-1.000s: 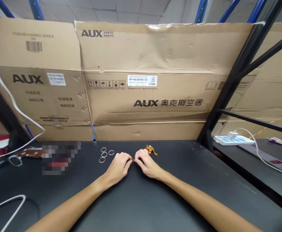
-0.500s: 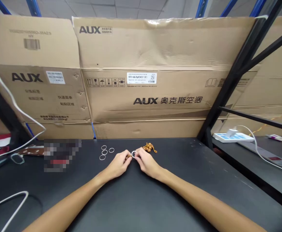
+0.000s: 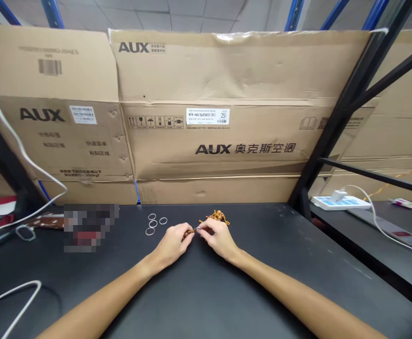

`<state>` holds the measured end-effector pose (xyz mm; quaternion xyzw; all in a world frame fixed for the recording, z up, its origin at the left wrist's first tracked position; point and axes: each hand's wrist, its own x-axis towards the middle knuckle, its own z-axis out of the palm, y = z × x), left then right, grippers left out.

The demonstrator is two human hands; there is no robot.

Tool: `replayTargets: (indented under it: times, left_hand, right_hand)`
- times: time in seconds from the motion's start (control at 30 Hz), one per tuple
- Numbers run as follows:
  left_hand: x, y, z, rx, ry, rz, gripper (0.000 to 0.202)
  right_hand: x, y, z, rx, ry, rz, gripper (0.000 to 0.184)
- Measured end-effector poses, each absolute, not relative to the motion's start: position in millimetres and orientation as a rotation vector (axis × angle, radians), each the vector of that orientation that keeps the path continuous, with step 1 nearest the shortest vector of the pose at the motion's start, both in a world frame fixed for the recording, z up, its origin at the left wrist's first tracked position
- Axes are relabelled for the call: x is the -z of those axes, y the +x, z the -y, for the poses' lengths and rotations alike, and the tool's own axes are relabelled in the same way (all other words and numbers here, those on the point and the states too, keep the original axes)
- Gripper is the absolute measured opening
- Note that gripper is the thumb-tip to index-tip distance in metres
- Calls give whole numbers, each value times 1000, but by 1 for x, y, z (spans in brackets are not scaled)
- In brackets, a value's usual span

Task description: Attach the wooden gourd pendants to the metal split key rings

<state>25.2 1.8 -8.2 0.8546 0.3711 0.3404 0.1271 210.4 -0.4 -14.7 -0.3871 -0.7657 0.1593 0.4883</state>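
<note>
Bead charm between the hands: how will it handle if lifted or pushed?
The bead charm looks like small brown beads bunched on cord, so it would probably hang floppy from the end that the left hand and right hand pinch. Being so small, it is likely light. Pushed on the smooth table, it would likely drag and bunch, not roll.

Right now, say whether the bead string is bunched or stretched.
Bunched: the bead string sits heaped behind the right hand; left hand and right pinch one end.

Both forearms are stretched forward and angled inward, with left hand [image 3: 172, 245] and right hand [image 3: 218, 238] pinched closed, fingertips met at one shared grip.
</note>
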Motion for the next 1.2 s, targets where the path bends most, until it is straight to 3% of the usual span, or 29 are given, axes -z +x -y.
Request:
replayTargets:
  times: [0.3, 0.43, 0.57, 0.97, 1.2]
  left_hand:
    - [9, 25, -4, -1095, 2372, -1095, 8]
    - [4, 24, -4, -1050, 2299, -1066, 9]
    - [2, 23, -5, -1051, 2225, -1036, 12]
    - [0, 23, -5, -1079, 2150, -1061, 14]
    - [-3, 25, 0, -1123, 2252, -983, 12]
  right_hand:
    - [17, 210, 2, -510, -933, 2039, 21]
    - [16, 210, 3, -380, -938, 2087, 27]
    - [12, 211, 3, -289, -938, 2069, 25]
    - [11, 211, 8, -680, -897, 1990, 16]
    - [8, 207, 8, -512, -982, 2002, 27]
